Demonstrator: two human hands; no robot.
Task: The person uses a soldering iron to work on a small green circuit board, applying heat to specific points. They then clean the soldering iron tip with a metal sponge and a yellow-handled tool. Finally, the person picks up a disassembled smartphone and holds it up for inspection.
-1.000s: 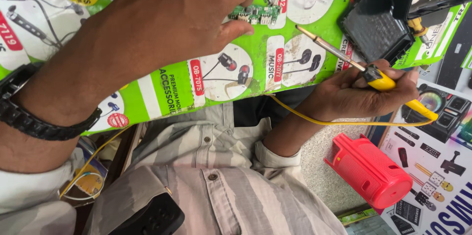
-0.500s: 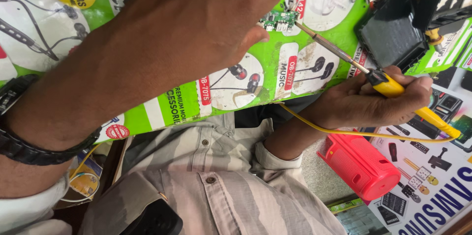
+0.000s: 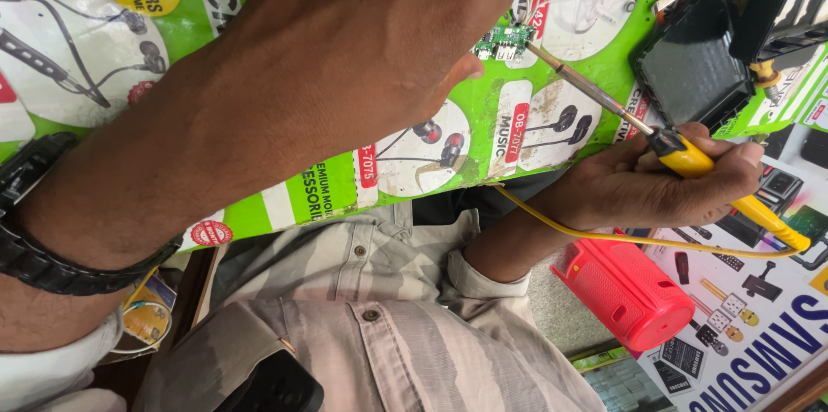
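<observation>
My left hand fills the upper middle, a black watch on its wrist, and pinches a small green circuit board at its fingertips over the green printed mat. My right hand at the right grips the yellow handle of a soldering iron. The metal shaft slants up and left, and its tip sits at the board's right edge. A yellow cord runs from the iron's handle under my right wrist.
A red cylindrical speaker lies below my right hand. A black flat device rests at the upper right beside other dark tools. A striped shirt fills the bottom. Printed posters cover the bench.
The board in my left hand has shifted right toward the iron. The iron's tip, a gap away a second ago, now sits at the board's edge.
</observation>
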